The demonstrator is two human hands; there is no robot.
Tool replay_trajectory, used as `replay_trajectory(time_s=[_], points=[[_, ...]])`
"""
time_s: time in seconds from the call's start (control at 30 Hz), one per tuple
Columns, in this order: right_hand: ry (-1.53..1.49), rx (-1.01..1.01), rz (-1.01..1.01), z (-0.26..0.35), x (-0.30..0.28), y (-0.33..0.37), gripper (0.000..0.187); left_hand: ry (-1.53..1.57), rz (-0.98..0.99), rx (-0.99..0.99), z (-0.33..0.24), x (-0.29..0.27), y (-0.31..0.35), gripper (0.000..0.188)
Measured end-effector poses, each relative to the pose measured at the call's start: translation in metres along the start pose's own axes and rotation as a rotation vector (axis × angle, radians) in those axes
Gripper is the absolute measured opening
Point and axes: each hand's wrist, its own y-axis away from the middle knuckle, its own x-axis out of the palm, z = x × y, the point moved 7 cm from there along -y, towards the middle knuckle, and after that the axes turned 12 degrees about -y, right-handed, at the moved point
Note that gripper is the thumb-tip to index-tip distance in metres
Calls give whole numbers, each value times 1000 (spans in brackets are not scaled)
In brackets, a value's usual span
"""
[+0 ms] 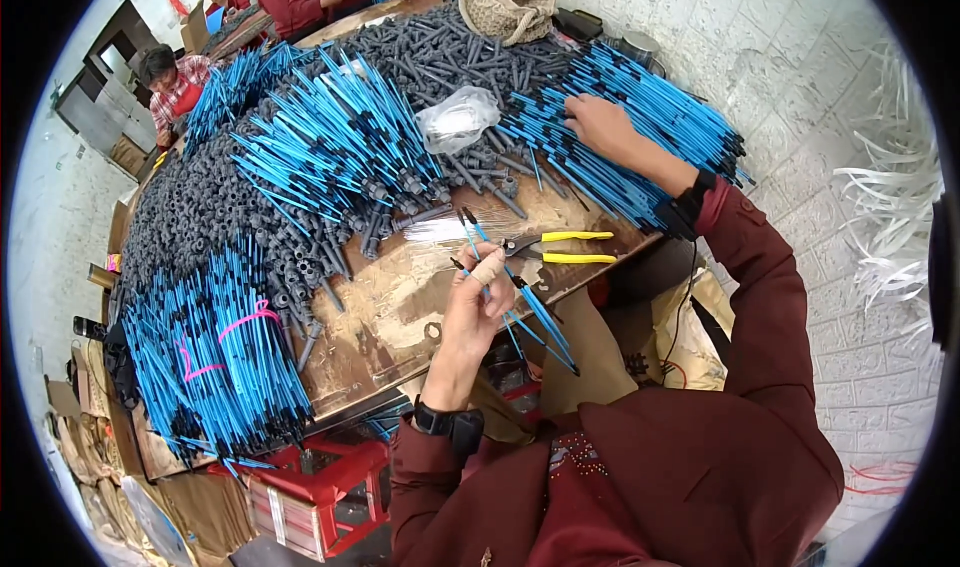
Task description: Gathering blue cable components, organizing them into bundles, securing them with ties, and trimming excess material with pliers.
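Observation:
My left hand (478, 302) is closed round a few thin blue rods (542, 314) with black ends, held near the table's front edge. Its index finger wears a tan bandage or finger cover. Farther right, my right hand (603, 127) rests at a wide pile of the same blue rods (640, 152); its fingertips are on the pile's left side, and whether they grip a rod is hidden. Pliers with yellow handles (575, 247) lie beside my left hand. Behind that hand, thin white strips (445, 229) are spread on the wooden table (385, 312).
A large heap of dark grey plastic parts (200, 192) covers the table's far side. Blue rods stand bundled in the middle (340, 137), others at left with pink ties (215, 387). A clear plastic bag (457, 120) and knitted bag (507, 7) lie behind. Co-workers sit across.

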Motion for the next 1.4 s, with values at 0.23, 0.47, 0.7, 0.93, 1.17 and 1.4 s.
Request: replay_trajectory(time_s=[0.23, 0.47, 0.7, 0.93, 1.17, 1.4], points=[[-601, 336, -118, -39, -100, 0, 19, 54, 229, 13, -8, 24, 3, 33], [-789, 294, -392, -10, -218, 65, 20, -53, -179, 0, 2, -6, 2, 42], [-1164, 416, 209, 114, -111, 159, 19, -221, -69, 39, 27, 78, 5, 39], [-925, 302, 608, 118, -59, 150, 18, -408, -102, -16, 29, 48, 9, 23], [68, -78, -128, -16, -52, 42, 23, -122, -192, -143, 27, 22, -5, 15], [8, 96, -68, -67, -91, 44, 20, 17, 114, -160, 33, 12, -21, 33]])
